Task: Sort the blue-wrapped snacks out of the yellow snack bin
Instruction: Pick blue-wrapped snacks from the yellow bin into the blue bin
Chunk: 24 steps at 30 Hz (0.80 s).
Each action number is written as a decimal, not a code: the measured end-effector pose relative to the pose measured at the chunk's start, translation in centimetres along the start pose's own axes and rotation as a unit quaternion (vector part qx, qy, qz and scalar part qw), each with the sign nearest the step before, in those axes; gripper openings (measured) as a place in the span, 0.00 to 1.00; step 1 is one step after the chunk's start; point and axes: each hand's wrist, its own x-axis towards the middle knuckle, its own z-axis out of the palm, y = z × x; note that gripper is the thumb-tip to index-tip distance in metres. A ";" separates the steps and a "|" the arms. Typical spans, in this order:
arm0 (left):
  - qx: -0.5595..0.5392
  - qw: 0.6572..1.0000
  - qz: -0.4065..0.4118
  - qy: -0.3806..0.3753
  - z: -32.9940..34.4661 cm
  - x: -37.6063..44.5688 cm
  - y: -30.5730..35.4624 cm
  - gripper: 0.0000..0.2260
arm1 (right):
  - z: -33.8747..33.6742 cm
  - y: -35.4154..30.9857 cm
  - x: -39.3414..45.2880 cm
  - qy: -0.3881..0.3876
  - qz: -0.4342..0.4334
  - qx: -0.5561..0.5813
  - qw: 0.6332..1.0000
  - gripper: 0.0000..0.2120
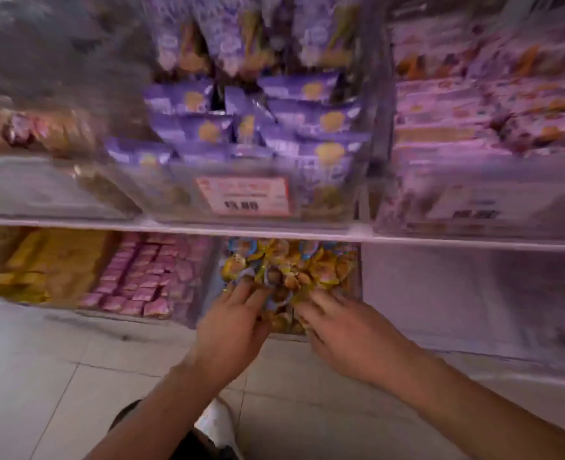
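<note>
yellow snack bin [354, 277] holds yellow snacks, blue-wrapped snacks [238, 248] at far edge. left hand [233, 322] and right hand [344, 330] dig in pile; grip state unclear, blurred. pink packs [141, 277] left of hands, shelf edge [274, 232] above.

**Shop, snack aisle**

Retail shelving with clear bulk bins [307, 214] of wrapped snacks: purple packets [327, 124] above, pink packets [141, 277] and yellow packets [32, 267] below. Red-and-white price tag [244, 199] on bin front. Tiled floor [42, 376]. Heavy blur throughout.
</note>
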 end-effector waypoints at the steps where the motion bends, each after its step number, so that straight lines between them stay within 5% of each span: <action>1: 0.002 0.999 0.022 0.036 1.1 0.1 -0.8 0.17 | 1.7 0.1 0.8 0.009 -0.001 -0.028 1.000 0.16; 6: -0.049 0.987 0.046 0.143 2.6 -1.0 -2.7 0.17 | 4.5 -0.7 1.0 0.078 0.056 -0.029 0.995 0.20; 18: -0.085 0.988 0.016 0.130 1.3 -0.7 -3.3 0.20 | 3.2 -1.9 4.1 0.074 0.107 0.014 0.991 0.30; 24: -0.123 0.983 0.000 0.136 3.4 2.1 -4.1 0.32 | 4.7 0.6 7.1 0.043 0.076 -0.018 0.996 0.42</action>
